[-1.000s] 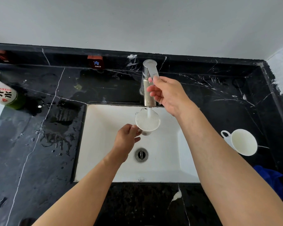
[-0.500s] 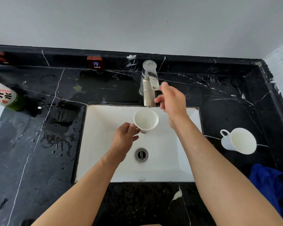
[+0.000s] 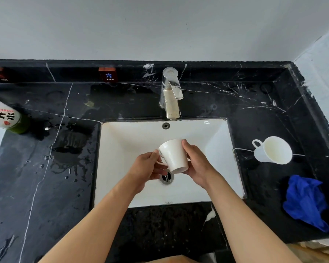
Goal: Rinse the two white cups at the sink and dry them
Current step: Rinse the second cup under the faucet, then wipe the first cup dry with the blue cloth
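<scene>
Over the white sink basin (image 3: pixel 133 141) I hold a white cup (image 3: pixel 174 155) tipped away from me, its base toward me and its mouth facing the far side. My left hand (image 3: pixel 147 168) grips its handle on the left. My right hand (image 3: pixel 197 164) holds the cup's right side with curled fingers. The cup hangs just above the drain (image 3: pixel 166 178). A second white cup (image 3: pixel 273 149) lies on its side on the black counter to the right of the basin, mouth toward me. No water runs from the faucet (image 3: pixel 171 93).
A crumpled blue cloth (image 3: pixel 305 201) lies on the counter at the right, near the front edge. A labelled bottle (image 3: pixel 4 118) lies at the far left. The black marble counter (image 3: pixel 65 158) left of the basin is wet with puddles.
My right hand left the faucet lever and came down onto the cup. The water stopped. The cup moved from under the spout toward me and tipped over above the drain.
</scene>
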